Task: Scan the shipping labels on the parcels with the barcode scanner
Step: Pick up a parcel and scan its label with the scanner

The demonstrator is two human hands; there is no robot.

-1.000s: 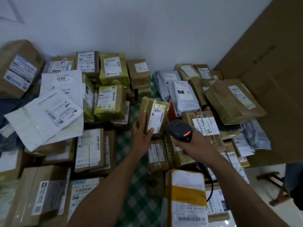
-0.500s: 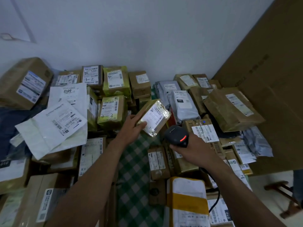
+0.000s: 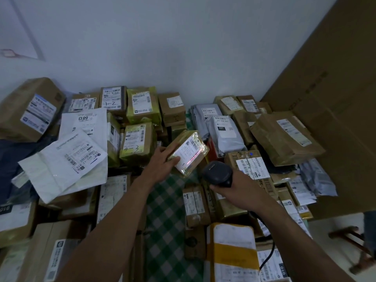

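My left hand (image 3: 161, 162) grips a small parcel wrapped in glossy yellow-green tape (image 3: 188, 152), held tilted above the pile with its white shipping label (image 3: 188, 154) facing up. A red scan line lies across the lower right part of that label. My right hand (image 3: 234, 189) holds the black barcode scanner (image 3: 217, 173) just below and right of the parcel, its head aimed at the label. The scanner's black cable (image 3: 268, 249) trails down toward me.
Many labelled parcels cover a green checked cloth (image 3: 162, 210): brown boxes at left (image 3: 30, 110), white mailers (image 3: 67, 159), grey bags (image 3: 223, 131), a brown paper bag (image 3: 284, 137). A big cardboard sheet (image 3: 335, 98) leans at right. A wooden stool (image 3: 350, 237) stands lower right.
My left hand lifted the parcel off the pile and tilted its label flat toward the scanner. The scanner moved closer under it, and a red scan line now shows on the label.
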